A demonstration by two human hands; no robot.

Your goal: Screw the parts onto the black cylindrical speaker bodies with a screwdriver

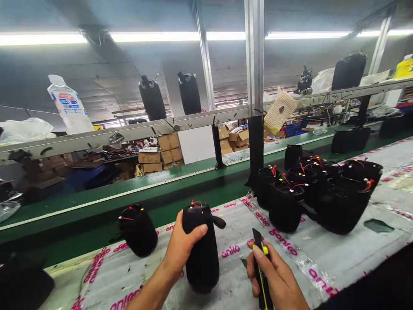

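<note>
My left hand (pixel 182 241) is wrapped round a black fabric-covered speaker housing (pixel 202 254), which stands nearly upright on the covered bench. Red wires with small connectors poke out of its top, and a dark strap loop sticks out at its right side. In my right hand (pixel 274 275) is a black and yellow utility knife (pixel 262 275), its dark blade pointing up and away from me. Blade and housing are apart. Left of my left hand, another black housing (pixel 138 230) leans on the bench edge, its open top showing wires.
Several black housings with red wires (pixel 287 202) crowd the bench at right. A green conveyor belt (pixel 180 178) runs behind the bench covering (pixel 232 267) printed "anko". Above it, a metal shelf rail (pixel 129 134) carries a plastic bottle (pixel 70 103) and more housings. A metal post (pixel 254 60) rises midway.
</note>
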